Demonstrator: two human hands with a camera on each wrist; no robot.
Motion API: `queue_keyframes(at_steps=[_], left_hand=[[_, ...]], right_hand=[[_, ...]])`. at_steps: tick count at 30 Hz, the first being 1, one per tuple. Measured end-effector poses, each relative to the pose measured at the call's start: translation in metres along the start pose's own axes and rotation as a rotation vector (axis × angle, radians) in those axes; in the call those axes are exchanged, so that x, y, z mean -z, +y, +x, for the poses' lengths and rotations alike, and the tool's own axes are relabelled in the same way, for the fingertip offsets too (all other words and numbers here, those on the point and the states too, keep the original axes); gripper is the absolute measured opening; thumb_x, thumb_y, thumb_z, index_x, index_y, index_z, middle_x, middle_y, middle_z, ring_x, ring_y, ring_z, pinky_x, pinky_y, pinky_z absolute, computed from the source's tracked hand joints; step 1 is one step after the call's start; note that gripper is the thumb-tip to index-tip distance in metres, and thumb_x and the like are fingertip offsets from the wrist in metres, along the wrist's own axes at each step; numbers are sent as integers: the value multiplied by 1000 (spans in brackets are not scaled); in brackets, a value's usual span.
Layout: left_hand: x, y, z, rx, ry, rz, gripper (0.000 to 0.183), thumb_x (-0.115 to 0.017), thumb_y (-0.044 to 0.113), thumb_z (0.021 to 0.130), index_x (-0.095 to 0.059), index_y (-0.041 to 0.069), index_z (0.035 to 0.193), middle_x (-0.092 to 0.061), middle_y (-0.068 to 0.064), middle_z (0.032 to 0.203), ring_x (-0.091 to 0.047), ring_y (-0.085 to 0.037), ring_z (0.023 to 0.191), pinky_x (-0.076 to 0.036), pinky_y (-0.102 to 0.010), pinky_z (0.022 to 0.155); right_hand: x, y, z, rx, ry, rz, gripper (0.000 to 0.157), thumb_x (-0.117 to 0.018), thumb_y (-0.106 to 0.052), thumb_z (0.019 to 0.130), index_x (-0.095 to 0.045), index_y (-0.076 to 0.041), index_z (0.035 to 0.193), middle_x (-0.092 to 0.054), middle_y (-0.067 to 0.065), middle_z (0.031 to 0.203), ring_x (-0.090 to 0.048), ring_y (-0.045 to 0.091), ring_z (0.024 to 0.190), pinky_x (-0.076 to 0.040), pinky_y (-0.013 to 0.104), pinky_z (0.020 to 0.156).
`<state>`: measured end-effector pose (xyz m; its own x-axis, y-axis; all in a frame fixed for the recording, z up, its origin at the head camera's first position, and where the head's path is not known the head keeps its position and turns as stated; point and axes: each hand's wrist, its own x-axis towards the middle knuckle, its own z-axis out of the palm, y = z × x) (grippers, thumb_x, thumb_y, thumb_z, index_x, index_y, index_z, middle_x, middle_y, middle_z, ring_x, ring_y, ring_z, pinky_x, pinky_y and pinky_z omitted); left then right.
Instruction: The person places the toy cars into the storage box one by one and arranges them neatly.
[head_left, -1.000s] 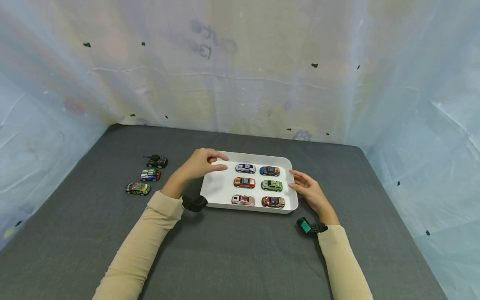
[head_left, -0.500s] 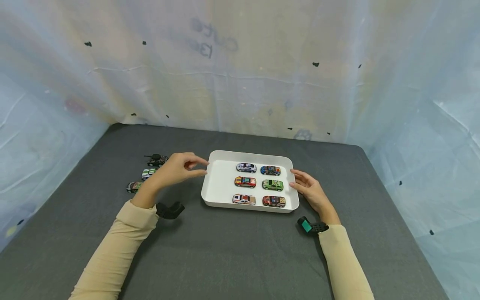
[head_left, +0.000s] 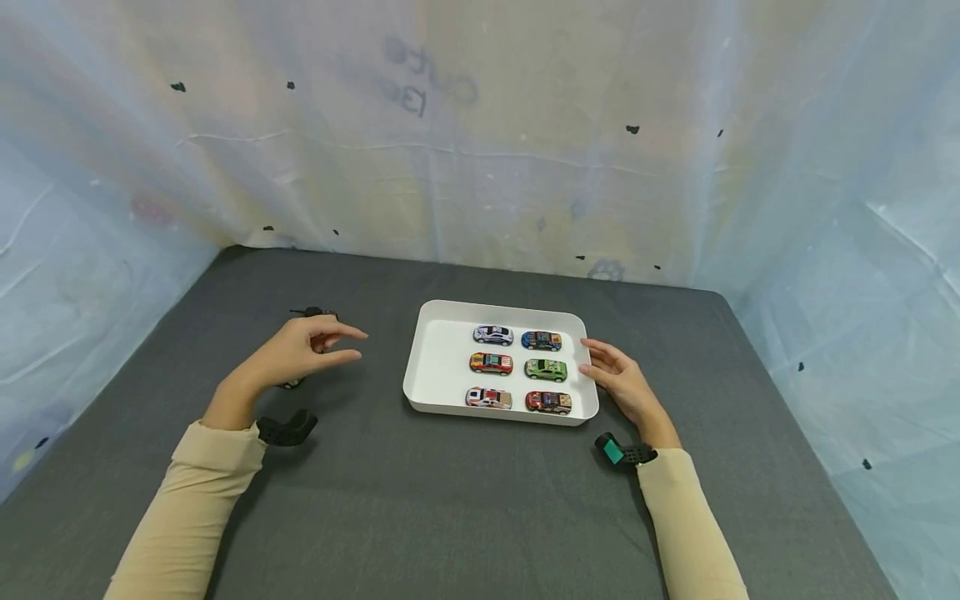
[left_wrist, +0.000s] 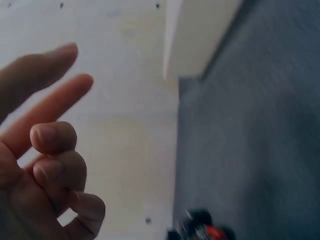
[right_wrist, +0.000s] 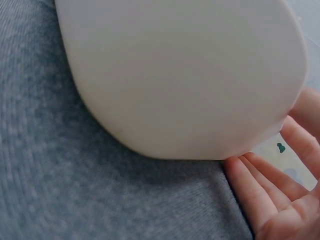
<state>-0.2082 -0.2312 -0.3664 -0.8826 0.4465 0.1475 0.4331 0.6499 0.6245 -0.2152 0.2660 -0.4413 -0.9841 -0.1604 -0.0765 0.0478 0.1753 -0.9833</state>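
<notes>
My left hand (head_left: 296, 350) hovers over the left part of the table, thumb and forefinger apart, nothing between them. Beneath it are a dark toy tank (head_left: 318, 312), mostly covered, and a sliver of a green toy car (head_left: 291, 383). A blurred dark-and-red toy (left_wrist: 202, 227) appears low in the left wrist view. My right hand (head_left: 618, 383) holds the right end of a white tray (head_left: 438, 358), with thumb and forefinger tips at its rim and other fingertips against its outer wall (right_wrist: 235, 162). Several toy cars, including a green one (head_left: 546, 370), stand in two columns inside.
A dark grey cloth (head_left: 480, 500) covers the table. Pale plastic sheeting (head_left: 525, 167) surrounds its back and sides. Black wrist bands (head_left: 288, 429) sit on both wrists. The tray's left part is bare white.
My left hand has moved left, from over the tray's left end to above the toy vehicles, and now covers most of them. My right hand stays at the tray.
</notes>
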Motion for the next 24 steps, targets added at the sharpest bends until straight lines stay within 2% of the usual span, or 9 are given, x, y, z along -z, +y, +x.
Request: queue_keyframes(at_steps=[3, 7, 15, 24], left_hand=[[2, -11, -4, 27, -1, 4, 30, -72, 24, 87, -70, 12, 114, -42, 2, 72, -34, -5, 58, -34, -25, 56], [7, -21, -10, 85, -16, -7, 37, -71, 30, 88, -68, 9, 118, -44, 1, 74, -34, -5, 58, -34, -26, 55], [20, -39, -20, 159, -5, -24, 36, -72, 32, 87, -69, 11, 117, -42, 0, 76, -34, -7, 60, -34, -26, 56], [27, -69, -35, 208, -21, -22, 38, -73, 29, 86, -68, 11, 119, -41, 1, 74, -33, -5, 60, -34, -27, 57]], right_hand=[[0, -2, 0, -5, 1, -5, 61, -63, -11, 93, -36, 3, 146, -38, 28, 146, -57, -9, 104, -49, 12, 84], [1, -1, 0, -6, 4, -10, 61, -63, -12, 93, -36, 2, 146, -39, 27, 146, -56, -9, 104, -49, 12, 84], [3, 3, 1, -4, 13, -11, 63, -66, -15, 91, -38, 1, 145, -50, 9, 135, -58, -8, 105, -50, 12, 84], [1, 4, 3, -18, 6, -10, 62, -66, -14, 92, -38, 0, 146, -45, 19, 142, -58, -7, 105, -50, 13, 84]])
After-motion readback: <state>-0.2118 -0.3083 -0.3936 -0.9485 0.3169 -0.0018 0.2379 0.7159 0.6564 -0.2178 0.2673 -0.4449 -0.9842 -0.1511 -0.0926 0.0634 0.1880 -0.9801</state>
